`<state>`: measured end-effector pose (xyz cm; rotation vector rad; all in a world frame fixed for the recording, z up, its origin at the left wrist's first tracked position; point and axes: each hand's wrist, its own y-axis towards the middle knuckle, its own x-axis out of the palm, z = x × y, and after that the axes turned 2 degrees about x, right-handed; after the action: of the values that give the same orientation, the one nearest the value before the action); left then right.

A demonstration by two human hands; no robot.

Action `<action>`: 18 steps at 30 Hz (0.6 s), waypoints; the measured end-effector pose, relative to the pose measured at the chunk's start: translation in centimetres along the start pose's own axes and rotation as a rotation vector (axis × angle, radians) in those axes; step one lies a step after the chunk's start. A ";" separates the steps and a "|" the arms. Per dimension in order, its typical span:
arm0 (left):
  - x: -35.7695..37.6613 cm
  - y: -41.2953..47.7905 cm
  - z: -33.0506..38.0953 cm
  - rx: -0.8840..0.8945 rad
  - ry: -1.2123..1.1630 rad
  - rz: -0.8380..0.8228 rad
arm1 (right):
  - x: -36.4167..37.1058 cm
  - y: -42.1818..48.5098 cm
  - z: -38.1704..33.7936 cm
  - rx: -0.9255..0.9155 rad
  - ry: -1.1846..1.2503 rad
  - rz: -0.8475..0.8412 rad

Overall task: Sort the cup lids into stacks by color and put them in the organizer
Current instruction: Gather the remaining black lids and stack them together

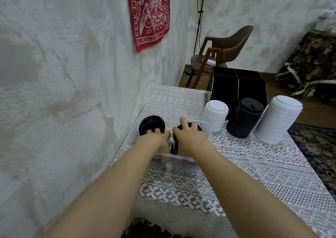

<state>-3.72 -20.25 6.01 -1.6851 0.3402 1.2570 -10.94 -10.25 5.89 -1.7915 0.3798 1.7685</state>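
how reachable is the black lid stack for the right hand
Probably yes, though the right hand grips a black lid and must skirt the short white lid stack; the lace tablecloth before the black lid stack lies bare.

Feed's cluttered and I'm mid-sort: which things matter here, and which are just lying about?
Job: loose black lids, clear bin, smaller white lid stack, larger white lid stack, black lid stack, organizer.
Lying about: chair, red wall hanging, black stand, rug.

Right hand (190, 136) covers most of the black lids (199, 128) it grips. I cannot tell the grasp of the left hand (156, 139). Clear tub (175, 161) contents hidden.
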 end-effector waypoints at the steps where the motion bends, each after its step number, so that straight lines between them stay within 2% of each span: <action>1: 0.1 0.1 -0.1 0.000 -0.007 0.005 | 0.0 0.0 0.0 0.000 -0.016 0.023; 12: -0.2 -0.6 -0.1 0.025 -0.036 -0.010 | 0.1 0.5 0.5 -0.004 -0.057 0.020; 18: -0.3 -0.7 -0.5 0.058 -0.106 0.063 | 0.0 0.3 0.8 -0.043 -0.057 0.070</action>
<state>-3.06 -20.38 6.64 -1.5625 0.3640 1.3647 -11.75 -10.00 5.91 -1.7728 0.3891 1.8850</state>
